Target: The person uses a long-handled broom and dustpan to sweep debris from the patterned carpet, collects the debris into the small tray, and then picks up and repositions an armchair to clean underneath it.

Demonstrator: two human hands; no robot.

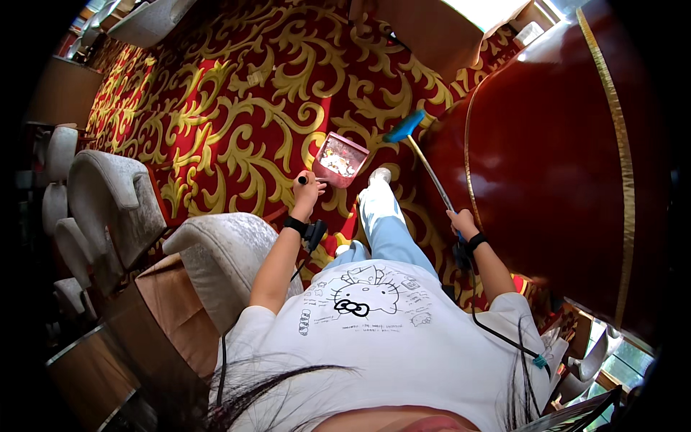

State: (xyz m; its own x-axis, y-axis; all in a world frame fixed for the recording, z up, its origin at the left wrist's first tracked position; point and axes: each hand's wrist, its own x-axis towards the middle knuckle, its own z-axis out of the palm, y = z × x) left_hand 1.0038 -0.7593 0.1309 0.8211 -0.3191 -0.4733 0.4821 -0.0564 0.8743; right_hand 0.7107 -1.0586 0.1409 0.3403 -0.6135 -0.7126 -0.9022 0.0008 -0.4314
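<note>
My left hand (pixel 306 193) is closed around the handle of a pinkish-red dustpan (pixel 341 181), whose tray is beyond my fingers, low over the carpet or on it. White scraps of litter (pixel 336 163) lie in the pan. In my right hand (pixel 463 222) is the metal handle of a broom (pixel 432 171). Its blue head (pixel 405 127) is up and to the right of the dustpan, beside the base of a large dark red rounded column. Whether the bristles touch the carpet I cannot tell.
Patterned red and gold carpet (pixel 259 102) covers the floor. The glossy red column (pixel 529 162) with gold bands bulges close on my right. Pale upholstered chairs (pixel 227 254) stand on my left, by a brown-covered table (pixel 175 313). Ahead is another cloth-covered table (pixel 432 38).
</note>
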